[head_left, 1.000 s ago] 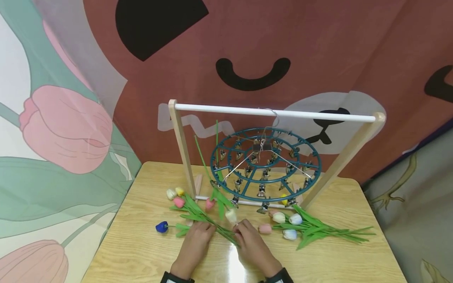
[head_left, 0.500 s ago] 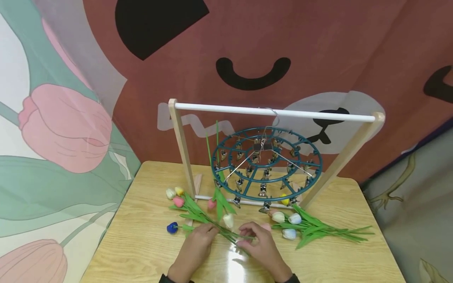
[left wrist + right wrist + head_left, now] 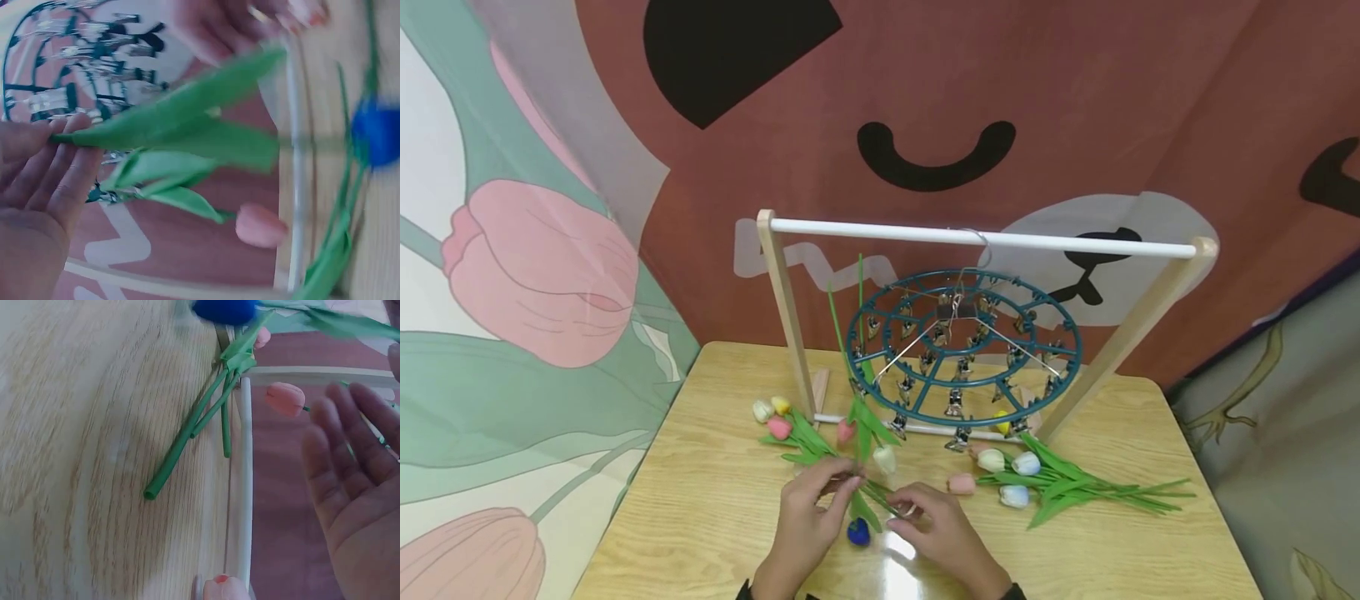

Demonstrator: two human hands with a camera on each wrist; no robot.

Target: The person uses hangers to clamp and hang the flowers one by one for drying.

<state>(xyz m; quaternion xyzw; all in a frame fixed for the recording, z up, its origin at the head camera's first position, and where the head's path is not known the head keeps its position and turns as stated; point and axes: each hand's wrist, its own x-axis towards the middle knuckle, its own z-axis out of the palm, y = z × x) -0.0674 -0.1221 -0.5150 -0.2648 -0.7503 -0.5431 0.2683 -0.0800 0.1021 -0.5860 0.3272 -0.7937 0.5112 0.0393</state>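
Note:
In the head view, my left hand pinches a blue tulip by its stem, bloom pointing down toward me. The left wrist view shows thumb and fingertips on the stem, with long leaves running to the blue bloom. My right hand hovers just to the right, near the stem ends of the tulips lying behind; in the right wrist view its fingers are loosely spread and hold nothing. A pink tulip and a white tulip hang head-down from the rack's left side.
A round teal clip hanger hangs from the white bar of a wooden stand. White, yellow and pink tulips lie at the left of the wooden table. Another bunch of tulips lies at the right.
The blue tulip has swung from the left of my hands to hang between them. My left hand has lifted and turned with its stem; the right hand has let go and drawn slightly left.

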